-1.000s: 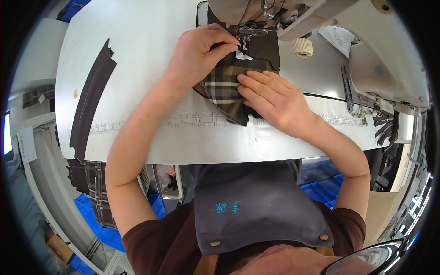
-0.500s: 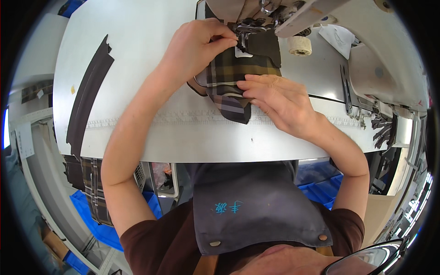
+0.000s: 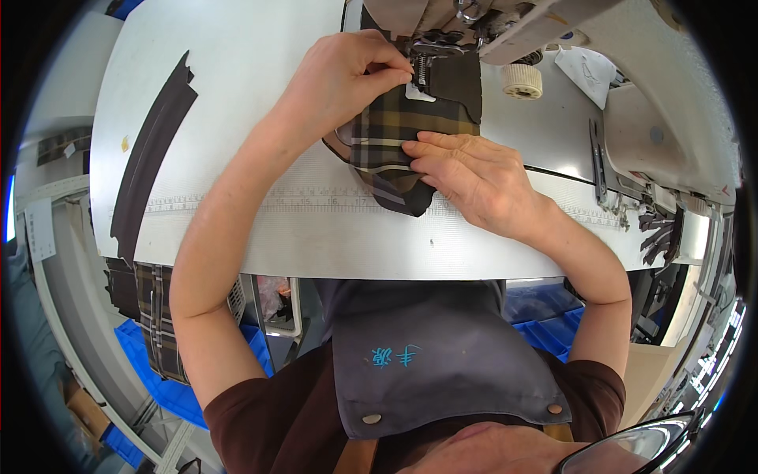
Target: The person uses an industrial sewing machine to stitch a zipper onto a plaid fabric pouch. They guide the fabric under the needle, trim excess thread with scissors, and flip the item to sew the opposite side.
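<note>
A piece of plaid cloth point(image 3: 383, 126) in brown, black and tan lies on the sewing machine bed, its near corner turned up. On top of it, a plain dark brown cloth point(image 3: 462, 83) runs under the presser foot point(image 3: 422, 67). My left hand point(image 3: 339, 79) reaches in from the left, thumb and forefinger pinched at the dark cloth's edge right beside the foot. The fingertips hide how much cloth they hold. My right hand point(image 3: 482, 182) lies flat on the plaid cloth's right side, fingers stretched out and pressing lightly on it.
The sewing machine's head point(image 3: 663, 103) overhangs the table on the right. Tweezers point(image 3: 598, 162) lie near its base. A long dark strip point(image 3: 154, 150) rests on the table at left. Plaid pieces point(image 3: 162, 316) hang over a blue bin point(image 3: 170, 395) below the table's edge.
The plaid cloth has shifted slightly away from me under the foot and lies flatter, with its near corner changed in shape. My right hand has slid a little left; the left keeps its pinch.
</note>
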Motion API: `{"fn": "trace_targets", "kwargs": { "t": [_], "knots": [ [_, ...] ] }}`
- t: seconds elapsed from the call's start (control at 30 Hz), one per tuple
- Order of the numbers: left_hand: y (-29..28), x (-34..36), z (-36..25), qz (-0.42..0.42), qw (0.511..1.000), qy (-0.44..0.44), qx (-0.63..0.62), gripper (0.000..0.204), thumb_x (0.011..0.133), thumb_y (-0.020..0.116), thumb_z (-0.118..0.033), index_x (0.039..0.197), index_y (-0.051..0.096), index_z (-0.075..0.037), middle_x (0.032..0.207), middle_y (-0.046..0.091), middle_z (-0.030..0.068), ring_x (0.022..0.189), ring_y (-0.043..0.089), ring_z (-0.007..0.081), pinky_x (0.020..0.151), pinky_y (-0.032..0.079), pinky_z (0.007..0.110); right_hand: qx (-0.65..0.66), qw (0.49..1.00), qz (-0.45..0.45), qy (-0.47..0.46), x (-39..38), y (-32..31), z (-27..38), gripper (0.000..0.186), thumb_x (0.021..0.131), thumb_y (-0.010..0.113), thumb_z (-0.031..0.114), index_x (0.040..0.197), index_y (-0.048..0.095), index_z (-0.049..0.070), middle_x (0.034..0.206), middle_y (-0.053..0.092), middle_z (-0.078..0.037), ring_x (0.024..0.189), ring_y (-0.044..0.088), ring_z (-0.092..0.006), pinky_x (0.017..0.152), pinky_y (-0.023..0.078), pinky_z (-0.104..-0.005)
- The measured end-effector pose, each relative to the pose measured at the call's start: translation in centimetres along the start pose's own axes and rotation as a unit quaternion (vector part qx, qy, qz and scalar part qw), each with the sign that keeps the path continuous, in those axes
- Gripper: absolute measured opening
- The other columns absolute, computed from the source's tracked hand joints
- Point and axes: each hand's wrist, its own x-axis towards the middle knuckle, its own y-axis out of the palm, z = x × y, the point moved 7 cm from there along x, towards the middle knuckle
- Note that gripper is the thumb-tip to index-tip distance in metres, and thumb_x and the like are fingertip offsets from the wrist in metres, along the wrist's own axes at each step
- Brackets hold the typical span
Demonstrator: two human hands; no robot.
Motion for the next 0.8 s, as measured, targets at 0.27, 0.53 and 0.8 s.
{"fn": "trace_targets", "kwargs": {
  "t": [0.27, 0.53, 0.8],
  "knots": [
    [0.7, -1.4, -1.3, -0.062, 0.972, 0.181, 0.134, 0.015, 0.08, 0.064, -0.008, 0.094, 0.069, -0.004, 0.09, 0.067, 0.0062, 0.079, 0.063, 0.0229, 0.072, 0.05, 0.031, 0.062, 0.997, 0.012, 0.045, -0.3, -1.0, -0.6, 0.021, 0.073, 0.066, 0.004, 0.094, 0.063, 0.001, 0.095, 0.068, -0.009, 0.087, 0.065, -0.0243, 0.071, 0.053, -0.0321],
    [0.7, -2.6, -1.9, -0.102, 0.944, 0.256, 0.18, 0.025, 0.071, 0.058, 0.001, 0.092, 0.069, -0.008, 0.091, 0.064, 0.0003, 0.084, 0.061, 0.0208, 0.071, 0.052, 0.03, -0.135, 0.989, 0.043, 0.044, 1.2, -0.1, -3.8, 0.04, 0.069, 0.06, -0.001, 0.109, 0.065, 0.004, 0.111, 0.063, -0.007, 0.095, 0.057, -0.0269, 0.081, 0.049, -0.0342],
    [0.6, -1.4, -0.9, -0.112, 0.947, 0.24, 0.179, 0.024, 0.071, 0.059, -0.001, 0.091, 0.071, -0.009, 0.092, 0.067, 0.0002, 0.086, 0.062, 0.0209, 0.072, 0.052, 0.031, -0.155, 0.984, 0.033, 0.079, 1.6, -0.1, -5.0, 0.04, 0.07, 0.06, -0.001, 0.109, 0.065, 0.006, 0.108, 0.065, -0.006, 0.091, 0.059, -0.0251, 0.078, 0.049, -0.0341]
  ]
}}
